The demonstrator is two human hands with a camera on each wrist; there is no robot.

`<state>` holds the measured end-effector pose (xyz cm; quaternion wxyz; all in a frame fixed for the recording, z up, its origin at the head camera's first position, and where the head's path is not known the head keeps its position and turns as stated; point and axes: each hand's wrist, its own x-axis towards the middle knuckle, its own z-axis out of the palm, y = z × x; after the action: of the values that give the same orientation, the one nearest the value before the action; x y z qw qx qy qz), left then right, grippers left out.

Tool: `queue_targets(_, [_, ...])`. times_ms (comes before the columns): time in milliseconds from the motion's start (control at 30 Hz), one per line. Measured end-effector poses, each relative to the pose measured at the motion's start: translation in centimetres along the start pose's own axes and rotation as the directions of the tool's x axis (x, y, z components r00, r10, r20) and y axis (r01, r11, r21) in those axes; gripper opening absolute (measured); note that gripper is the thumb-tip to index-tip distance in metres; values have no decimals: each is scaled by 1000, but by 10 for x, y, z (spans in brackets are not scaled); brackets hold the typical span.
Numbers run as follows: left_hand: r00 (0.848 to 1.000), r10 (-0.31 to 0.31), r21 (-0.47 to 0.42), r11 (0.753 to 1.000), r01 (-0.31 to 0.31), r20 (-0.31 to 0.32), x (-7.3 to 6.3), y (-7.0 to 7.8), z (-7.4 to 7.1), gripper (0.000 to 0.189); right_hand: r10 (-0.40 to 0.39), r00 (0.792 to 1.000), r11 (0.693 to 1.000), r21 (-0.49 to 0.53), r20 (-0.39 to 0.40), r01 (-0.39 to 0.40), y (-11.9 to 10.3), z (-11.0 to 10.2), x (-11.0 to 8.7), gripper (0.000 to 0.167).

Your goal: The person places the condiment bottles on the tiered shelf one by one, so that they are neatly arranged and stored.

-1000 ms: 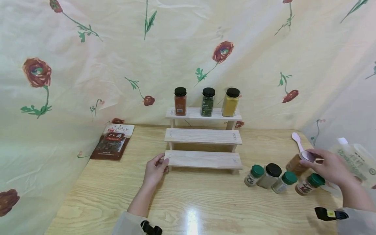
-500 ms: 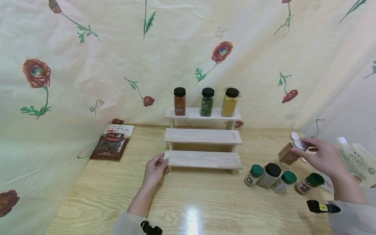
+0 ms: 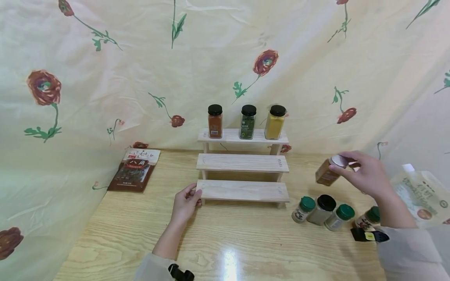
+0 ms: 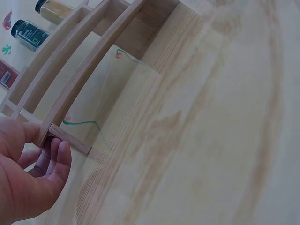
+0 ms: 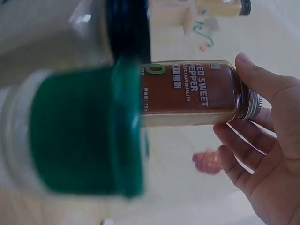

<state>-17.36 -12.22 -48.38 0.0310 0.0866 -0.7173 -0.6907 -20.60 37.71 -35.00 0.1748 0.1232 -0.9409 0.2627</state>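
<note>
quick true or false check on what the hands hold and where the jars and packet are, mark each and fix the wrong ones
1. The right hand holds the red sweet pepper jar. True.
2. The red sweet pepper jar is capped in green. False: its lid is silvery.
3. The left hand grips the bottom shelf at its left end. True.
4. The bottom shelf bears three jars. False: the black-lidded jars stand on the top shelf.
5. The brown packet lies left of the rack. True.

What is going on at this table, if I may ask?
A person's right hand holds the red sweet pepper jar by its cap, tilted above the table. The left hand grips the wooden rack at its lowest tier's left end. Three black-lidded jars stand on its top tier; four other jars stand on the table.
</note>
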Motion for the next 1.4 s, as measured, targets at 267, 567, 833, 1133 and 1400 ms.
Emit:
queue_targets(267, [1000, 1, -17, 1000, -1, 2, 3, -2, 0, 42, -64, 997, 997, 33, -47, 66, -21, 10, 15, 45])
queue_targets(567, [1000, -5, -22, 1000, 5, 0, 2, -1, 0, 43, -99, 993, 993, 62, -71, 104, -49, 19, 29, 44])
queue_targets(833, [1000, -9, -26, 1000, 9, -6, 1, -1, -1, 43, -184, 977, 973, 123, -112, 197, -66, 30, 40, 40])
queue_targets(1133, [1000, -8, -18, 1000, 8, 0, -1, 0, -1, 43, -229, 967, 956, 160, -109, 245, -87, 46, 49, 38])
queue_targets(1400, [1000, -9, -23, 1000, 9, 2, -2, 2, 0, 43, -249, 963, 943, 202, -101, 265, -108, 61, 57, 39])
